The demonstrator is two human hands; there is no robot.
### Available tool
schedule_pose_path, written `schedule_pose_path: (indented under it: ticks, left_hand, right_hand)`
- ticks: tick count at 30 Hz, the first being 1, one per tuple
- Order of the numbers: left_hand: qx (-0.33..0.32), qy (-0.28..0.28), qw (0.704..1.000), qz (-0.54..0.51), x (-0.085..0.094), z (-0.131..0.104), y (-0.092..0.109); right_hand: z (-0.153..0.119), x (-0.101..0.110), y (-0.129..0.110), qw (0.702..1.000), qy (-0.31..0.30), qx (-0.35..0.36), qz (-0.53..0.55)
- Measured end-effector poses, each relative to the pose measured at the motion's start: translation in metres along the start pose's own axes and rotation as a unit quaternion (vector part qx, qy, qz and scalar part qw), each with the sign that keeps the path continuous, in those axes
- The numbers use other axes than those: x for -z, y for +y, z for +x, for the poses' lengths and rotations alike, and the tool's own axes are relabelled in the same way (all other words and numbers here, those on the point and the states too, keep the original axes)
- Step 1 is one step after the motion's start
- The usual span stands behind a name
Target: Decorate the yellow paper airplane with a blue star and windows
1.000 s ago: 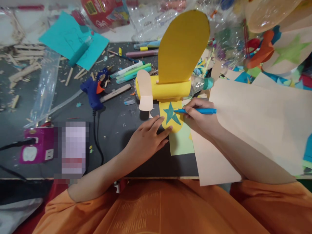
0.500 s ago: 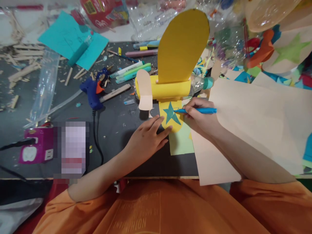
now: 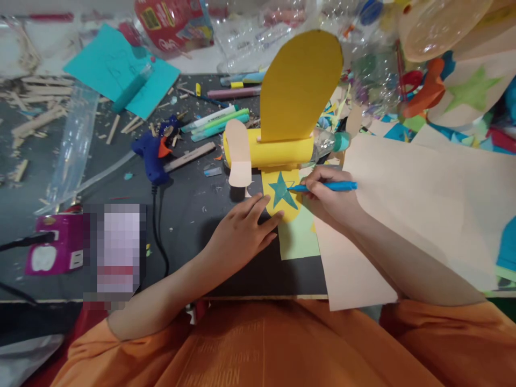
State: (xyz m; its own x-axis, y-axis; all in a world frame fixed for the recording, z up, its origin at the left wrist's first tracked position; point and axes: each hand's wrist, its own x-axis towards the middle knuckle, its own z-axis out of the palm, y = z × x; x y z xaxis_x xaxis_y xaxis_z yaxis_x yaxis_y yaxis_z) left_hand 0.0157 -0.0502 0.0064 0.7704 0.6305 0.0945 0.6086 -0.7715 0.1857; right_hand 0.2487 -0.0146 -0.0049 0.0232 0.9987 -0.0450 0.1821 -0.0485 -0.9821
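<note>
My right hand (image 3: 328, 188) is closed around a blue marker (image 3: 342, 186), whose tip meets a blue-green star (image 3: 283, 189) on the lower yellow paper wing (image 3: 293, 210). The star is partly coloured in. With fingers spread, my left hand (image 3: 245, 226) rests its fingertips on that wing's left edge. The wing belongs to a plane made from a plastic bottle (image 3: 323, 144) wrapped in yellow paper (image 3: 282, 149). Its larger upper wing (image 3: 300, 86) stands toward the back, and a pale paper propeller (image 3: 238, 156) is at the left end. Light green paper (image 3: 300, 239) lies beneath the lower wing.
A blue glue gun (image 3: 155, 156) lies left, its cord running toward me, near a purple power socket block (image 3: 54, 244). Several markers (image 3: 217, 121) lie behind the propeller. Large pale paper sheets (image 3: 423, 209) cover the right side. Plastic bottles (image 3: 173, 27) and scraps line the back.
The whole view has shifted slightly. My right hand and the marker stay at the star with hardly any movement, and my left hand keeps its place on the wing.
</note>
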Motion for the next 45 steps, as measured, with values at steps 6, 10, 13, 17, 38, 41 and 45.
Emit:
schedule_pose_path:
  ticks: [6,10,13,17,38,41,45]
  left_hand:
    - [-0.009,0.011,1.0,0.012,0.0,-0.001,0.0]
    - [-0.007,0.008,1.0,0.014,-0.001,-0.001,0.0]
    - [-0.007,0.015,1.0,0.013,-0.001,0.0,0.0]
    - [-0.01,0.01,1.0,0.009,0.001,0.0,0.0]
    - [-0.008,-0.002,1.0,0.014,0.001,0.001,0.0]
    - [-0.014,0.007,1.0,0.018,0.0,0.0,-0.001]
    - [-0.007,0.001,1.0,0.015,-0.001,0.0,-0.001]
  right_hand:
    - [-0.001,0.002,0.0,1.0,-0.007,0.013,-0.019]
    - [-0.003,0.001,-0.001,0.998,-0.039,0.032,-0.033]
    - [-0.005,0.0,-0.002,0.997,-0.062,0.037,-0.038]
    - [-0.005,0.0,-0.003,0.998,-0.043,0.03,-0.031]
    - [0.011,0.013,0.0,0.996,-0.077,-0.008,0.037]
    - [0.011,0.01,0.001,0.997,-0.068,0.003,0.023]
    - [0.01,0.006,0.005,0.998,-0.051,0.011,-0.023]
